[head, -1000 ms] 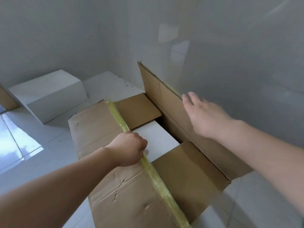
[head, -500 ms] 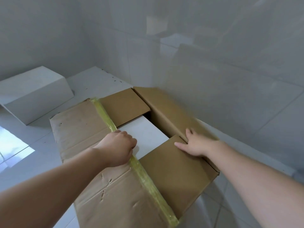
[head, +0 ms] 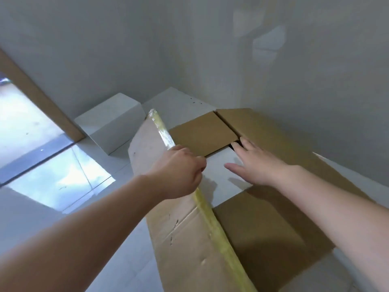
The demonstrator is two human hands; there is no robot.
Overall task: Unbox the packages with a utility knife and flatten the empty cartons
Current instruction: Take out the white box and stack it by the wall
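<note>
- Cardboard carton (head: 263, 228) lies on the white floor (head: 63, 207), flaps open.
- Left hand (head: 176, 171) curls round the raised left flap (head: 179, 228) at its taped edge (head: 210, 224).
- Right hand (head: 256, 163), fingers spread, rests on the white box (head: 221, 165) inside the carton.

A large brown corrugated cardboard carton (head: 263, 228) lay open on the pale tiled floor, against the wall. Its long left flap (head: 179, 228), edged with yellowish tape (head: 210, 224), stood raised. Two short inner flaps lay folded inward, with a white box (head: 223, 171) showing between them.
</note>
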